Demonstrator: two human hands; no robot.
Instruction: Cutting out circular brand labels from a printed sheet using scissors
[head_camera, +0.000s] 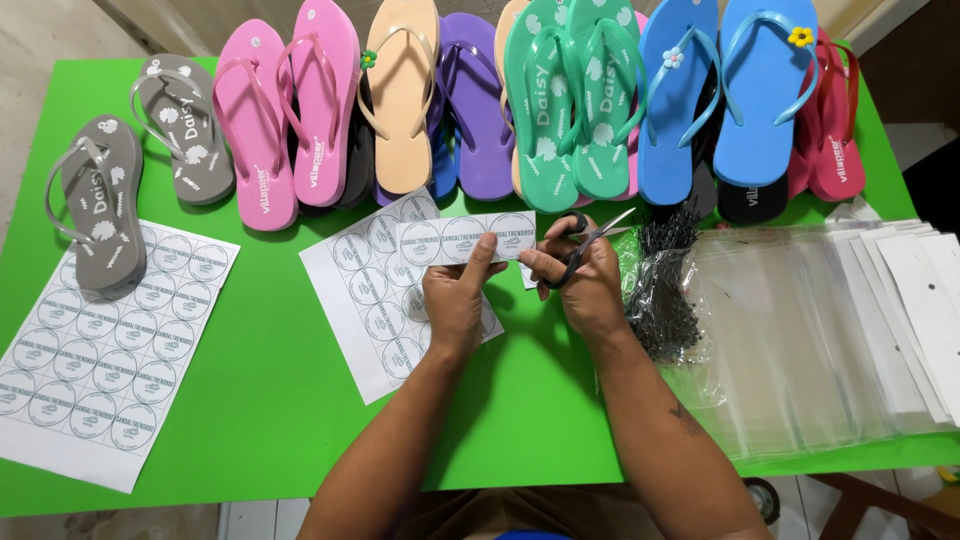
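Note:
My left hand (455, 300) pinches a narrow paper strip of round printed labels (462, 238) and holds it level above a cut label sheet (368, 290). My right hand (585, 283) grips black-handled scissors (588, 240), blades apart and pointing up to the right, just at the strip's right end. Both hands hover over the middle of the green table (270, 400).
A full label sheet (100, 350) lies at the left. Flip-flops in grey (95, 205), pink (290, 110), peach, purple, teal (570, 95), blue (725, 85) and red line the far edge. Black ties (665, 290) and clear plastic bags (820, 330) lie at the right.

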